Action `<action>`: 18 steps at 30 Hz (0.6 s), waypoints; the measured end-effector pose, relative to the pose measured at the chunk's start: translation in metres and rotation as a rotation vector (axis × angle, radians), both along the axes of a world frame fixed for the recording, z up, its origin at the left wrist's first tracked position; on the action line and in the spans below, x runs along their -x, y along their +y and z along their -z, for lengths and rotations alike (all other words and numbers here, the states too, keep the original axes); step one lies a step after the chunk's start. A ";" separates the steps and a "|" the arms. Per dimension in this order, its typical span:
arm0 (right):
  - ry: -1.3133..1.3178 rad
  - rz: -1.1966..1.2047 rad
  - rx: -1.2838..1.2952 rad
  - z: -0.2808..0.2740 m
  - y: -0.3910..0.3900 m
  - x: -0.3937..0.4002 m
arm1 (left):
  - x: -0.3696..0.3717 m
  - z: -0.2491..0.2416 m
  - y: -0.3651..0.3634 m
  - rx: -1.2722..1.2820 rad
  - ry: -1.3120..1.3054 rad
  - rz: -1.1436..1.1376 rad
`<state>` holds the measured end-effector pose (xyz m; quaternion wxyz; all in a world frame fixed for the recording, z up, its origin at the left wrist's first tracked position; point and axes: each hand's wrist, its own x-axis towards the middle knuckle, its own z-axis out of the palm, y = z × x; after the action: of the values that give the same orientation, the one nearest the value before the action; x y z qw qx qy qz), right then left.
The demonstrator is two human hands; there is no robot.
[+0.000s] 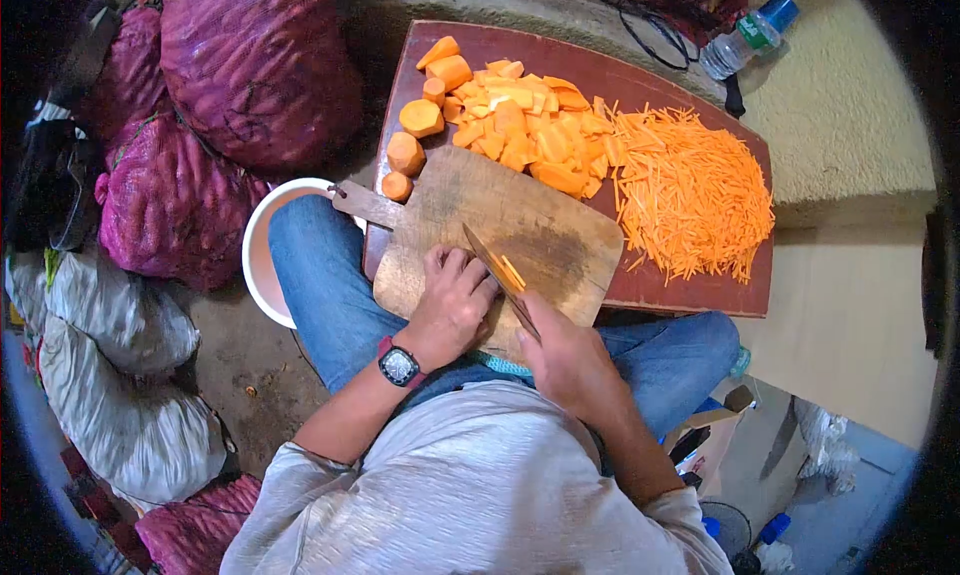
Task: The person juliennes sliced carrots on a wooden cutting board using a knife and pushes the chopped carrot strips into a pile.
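Note:
My right hand [562, 353] grips the handle of a knife [484, 251], its blade slanting up and left over a wooden cutting board [430, 215]. Beside the blade, my left hand [456, 301] presses down with curled fingers; what lies under them is hidden. A few thin carrot strips [513, 274] rest against the blade's right side. Beyond the board are a heap of flat carrot slices [540, 125] and, at its left, several thick carrot chunks [421, 118]. A large mound of carrot matchsticks [695, 197] lies to the right of the board.
The board rests on a low reddish-brown table [600, 65] and over my lap. A white basin [260, 260] stands by my left knee. Full purple mesh sacks [260, 70] and white sacks [130, 405] crowd the left. A water bottle [740, 45] lies on the ledge at upper right.

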<state>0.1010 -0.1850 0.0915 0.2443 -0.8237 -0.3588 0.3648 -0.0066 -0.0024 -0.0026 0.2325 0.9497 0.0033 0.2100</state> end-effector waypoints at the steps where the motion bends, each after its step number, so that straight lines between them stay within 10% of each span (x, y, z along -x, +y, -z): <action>1: -0.007 -0.019 -0.061 0.001 0.003 -0.003 | 0.001 0.000 0.000 0.013 0.004 0.004; 18: -0.015 -0.001 -0.066 -0.004 -0.008 0.005 | 0.004 -0.002 -0.001 0.054 0.037 -0.007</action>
<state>0.0962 -0.1931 0.0956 0.2683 -0.8178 -0.3729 0.3466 -0.0104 -0.0030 -0.0003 0.2573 0.9467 0.0164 0.1932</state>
